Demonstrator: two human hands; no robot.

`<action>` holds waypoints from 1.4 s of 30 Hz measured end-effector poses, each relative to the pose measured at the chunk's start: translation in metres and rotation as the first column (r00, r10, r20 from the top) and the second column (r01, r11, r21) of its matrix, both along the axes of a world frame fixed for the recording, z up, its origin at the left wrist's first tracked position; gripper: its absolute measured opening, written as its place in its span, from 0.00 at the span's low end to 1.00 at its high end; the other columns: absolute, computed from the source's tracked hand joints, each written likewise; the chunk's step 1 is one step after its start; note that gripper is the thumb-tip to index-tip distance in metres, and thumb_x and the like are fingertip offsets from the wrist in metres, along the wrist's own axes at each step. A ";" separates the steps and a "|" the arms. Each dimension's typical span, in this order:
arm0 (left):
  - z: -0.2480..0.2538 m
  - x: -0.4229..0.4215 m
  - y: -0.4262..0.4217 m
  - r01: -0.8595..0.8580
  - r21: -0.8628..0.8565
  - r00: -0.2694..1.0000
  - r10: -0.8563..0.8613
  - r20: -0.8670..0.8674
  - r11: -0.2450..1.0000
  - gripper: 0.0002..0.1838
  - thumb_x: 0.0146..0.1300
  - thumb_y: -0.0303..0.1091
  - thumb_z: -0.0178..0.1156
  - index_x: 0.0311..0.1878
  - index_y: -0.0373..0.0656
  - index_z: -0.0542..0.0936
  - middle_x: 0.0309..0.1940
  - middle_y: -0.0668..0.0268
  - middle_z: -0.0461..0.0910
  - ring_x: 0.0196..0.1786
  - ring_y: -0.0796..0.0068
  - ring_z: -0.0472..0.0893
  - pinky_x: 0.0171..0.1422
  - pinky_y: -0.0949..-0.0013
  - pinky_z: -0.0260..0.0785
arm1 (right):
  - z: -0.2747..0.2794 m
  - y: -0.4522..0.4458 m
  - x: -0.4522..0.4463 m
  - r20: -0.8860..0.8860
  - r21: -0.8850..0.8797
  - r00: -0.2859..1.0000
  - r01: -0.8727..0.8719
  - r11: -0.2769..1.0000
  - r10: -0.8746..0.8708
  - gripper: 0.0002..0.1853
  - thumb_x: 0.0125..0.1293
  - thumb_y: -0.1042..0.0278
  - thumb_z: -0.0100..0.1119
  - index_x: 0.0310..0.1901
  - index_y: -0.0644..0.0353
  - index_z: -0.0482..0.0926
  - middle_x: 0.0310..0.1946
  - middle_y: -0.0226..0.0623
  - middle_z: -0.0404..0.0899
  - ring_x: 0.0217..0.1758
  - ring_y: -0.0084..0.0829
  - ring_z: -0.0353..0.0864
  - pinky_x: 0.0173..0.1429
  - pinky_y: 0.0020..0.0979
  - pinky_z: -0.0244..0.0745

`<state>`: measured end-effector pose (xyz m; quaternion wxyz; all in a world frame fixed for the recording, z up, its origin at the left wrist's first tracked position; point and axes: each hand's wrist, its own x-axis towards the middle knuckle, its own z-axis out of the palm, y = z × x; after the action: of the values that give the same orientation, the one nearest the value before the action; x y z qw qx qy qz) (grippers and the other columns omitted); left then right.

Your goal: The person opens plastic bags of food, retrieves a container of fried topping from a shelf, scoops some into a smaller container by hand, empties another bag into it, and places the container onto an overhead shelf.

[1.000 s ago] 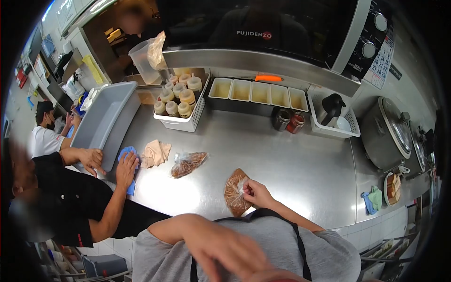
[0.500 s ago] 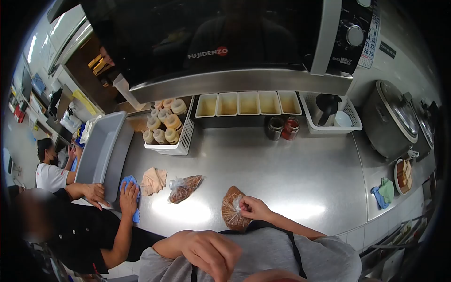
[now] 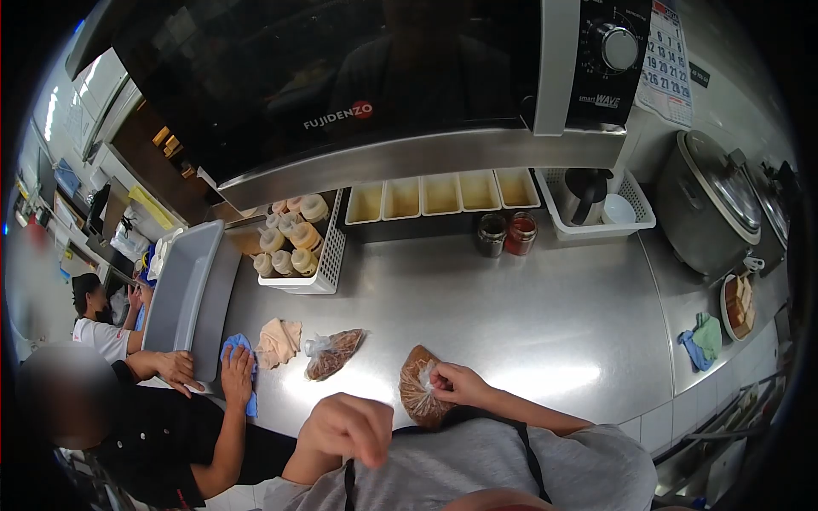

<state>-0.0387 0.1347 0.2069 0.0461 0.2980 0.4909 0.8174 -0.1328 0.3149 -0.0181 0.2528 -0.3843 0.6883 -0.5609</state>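
Note:
My right hand (image 3: 458, 383) is closed round the gathered neck of a clear plastic bag (image 3: 419, 400) full of brown, crumbly-looking food. The bag rests at the near edge of the steel counter. My left hand (image 3: 348, 428) is raised close to my chest, left of the bag, with its fingers curled; whether anything is inside them is hidden. A second tied plastic bag (image 3: 335, 353), with similar brown contents, lies on the counter farther left. Beside it is a crumpled peach cloth (image 3: 279, 342).
A co-worker's hand (image 3: 239, 375) presses a blue cloth; the other hand touches a grey tub (image 3: 213, 255). Squeeze bottles fill a white basket (image 3: 328, 272). Behind are food containers (image 3: 440, 196), two jars (image 3: 506, 234), a microwave (image 3: 383, 77) overhead and a rice cooker (image 3: 711, 213).
My left hand has moved left and slightly up, away from my chest. My right hand keeps hold of the bag neck. The view has shifted slightly.

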 end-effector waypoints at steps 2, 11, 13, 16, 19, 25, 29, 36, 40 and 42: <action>-0.021 -0.009 -0.008 -0.141 -0.083 0.989 0.145 0.041 0.987 0.06 0.51 0.25 0.66 0.23 0.37 0.79 0.24 0.61 0.78 0.27 0.70 0.76 0.31 0.71 0.64 | 0.003 0.000 0.000 -0.012 0.012 1.000 -0.004 1.000 0.004 0.10 0.56 0.72 0.62 0.36 0.60 0.70 0.30 0.29 0.70 0.32 0.19 0.72 0.38 0.21 0.72; -0.125 -0.037 -0.012 -0.323 -0.866 0.889 0.437 -0.138 0.382 0.06 0.54 0.28 0.63 0.35 0.40 0.78 0.28 0.64 0.75 0.30 0.72 0.75 0.36 0.72 0.68 | 0.009 0.000 -0.004 -0.055 -0.012 0.998 0.013 1.000 -0.013 0.09 0.54 0.72 0.60 0.35 0.59 0.71 0.26 0.30 0.69 0.30 0.23 0.71 0.36 0.26 0.70; -0.156 -0.029 -0.009 -0.343 -0.878 0.906 0.364 -0.216 0.333 0.12 0.51 0.29 0.64 0.40 0.42 0.77 0.32 0.60 0.76 0.35 0.64 0.76 0.40 0.67 0.69 | 0.002 0.000 -0.001 -0.055 0.023 0.998 0.003 1.000 -0.002 0.08 0.53 0.72 0.59 0.34 0.58 0.71 0.25 0.30 0.69 0.28 0.23 0.70 0.34 0.26 0.69; -0.182 -0.026 -0.011 -0.464 -0.837 0.865 0.353 -0.358 0.289 0.19 0.49 0.29 0.61 0.47 0.43 0.74 0.39 0.56 0.74 0.43 0.54 0.74 0.48 0.61 0.67 | -0.006 -0.005 -0.001 -0.092 0.070 0.995 0.031 0.997 -0.024 0.07 0.53 0.71 0.58 0.33 0.56 0.71 0.24 0.29 0.68 0.27 0.22 0.67 0.32 0.25 0.67; -0.191 -0.021 -0.012 -0.468 -0.855 0.825 0.456 -0.333 0.222 0.15 0.50 0.27 0.63 0.43 0.44 0.75 0.35 0.61 0.71 0.36 0.65 0.77 0.41 0.67 0.70 | 0.007 -0.009 -0.002 -0.116 0.089 0.992 0.052 0.995 -0.042 0.10 0.49 0.73 0.58 0.35 0.57 0.70 0.24 0.32 0.70 0.27 0.27 0.72 0.33 0.27 0.70; -0.201 -0.013 0.003 -0.552 -0.808 0.751 0.544 -0.374 0.206 0.13 0.52 0.27 0.62 0.42 0.40 0.77 0.34 0.60 0.72 0.35 0.63 0.77 0.40 0.66 0.70 | 0.012 -0.010 0.011 -0.102 0.035 0.989 0.111 0.993 -0.107 0.09 0.51 0.77 0.56 0.34 0.61 0.69 0.30 0.33 0.71 0.30 0.26 0.74 0.37 0.27 0.72; -0.203 -0.016 0.009 -0.619 -0.782 0.691 0.520 -0.502 0.069 0.09 0.54 0.28 0.60 0.39 0.39 0.76 0.33 0.60 0.73 0.36 0.61 0.77 0.39 0.64 0.69 | 0.016 -0.010 0.020 -0.226 0.052 0.961 0.174 0.983 -0.158 0.08 0.52 0.77 0.56 0.34 0.62 0.69 0.30 0.33 0.71 0.31 0.26 0.75 0.39 0.26 0.72; -0.197 -0.010 0.009 -0.670 -0.720 0.530 0.798 -0.288 0.185 0.06 0.57 0.28 0.59 0.37 0.39 0.75 0.33 0.63 0.75 0.34 0.69 0.76 0.37 0.69 0.68 | 0.006 -0.004 0.017 0.112 -0.063 0.961 0.260 0.964 -0.252 0.07 0.54 0.77 0.58 0.35 0.62 0.71 0.31 0.30 0.73 0.33 0.20 0.74 0.38 0.24 0.73; -0.186 -0.004 -0.001 -0.677 -0.700 0.674 0.571 -0.469 0.225 0.07 0.56 0.29 0.61 0.36 0.39 0.77 0.31 0.64 0.76 0.35 0.71 0.77 0.36 0.70 0.68 | 0.007 0.001 0.017 0.140 -0.076 0.959 0.257 0.963 -0.245 0.07 0.54 0.77 0.58 0.35 0.62 0.72 0.30 0.28 0.73 0.33 0.17 0.72 0.38 0.23 0.73; -0.182 -0.002 0.006 -0.652 -0.728 0.714 0.499 -0.492 0.214 0.07 0.54 0.30 0.62 0.36 0.40 0.78 0.30 0.62 0.76 0.36 0.67 0.78 0.35 0.68 0.68 | 0.011 -0.002 0.019 0.145 -0.079 0.963 0.242 0.967 -0.229 0.07 0.54 0.77 0.57 0.34 0.62 0.71 0.27 0.28 0.72 0.30 0.17 0.71 0.36 0.22 0.72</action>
<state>-0.0409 0.1406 0.0249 -0.1539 0.0877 0.9077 0.3804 -0.1140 0.3129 -0.0076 0.2117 -0.2726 0.6827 -0.6440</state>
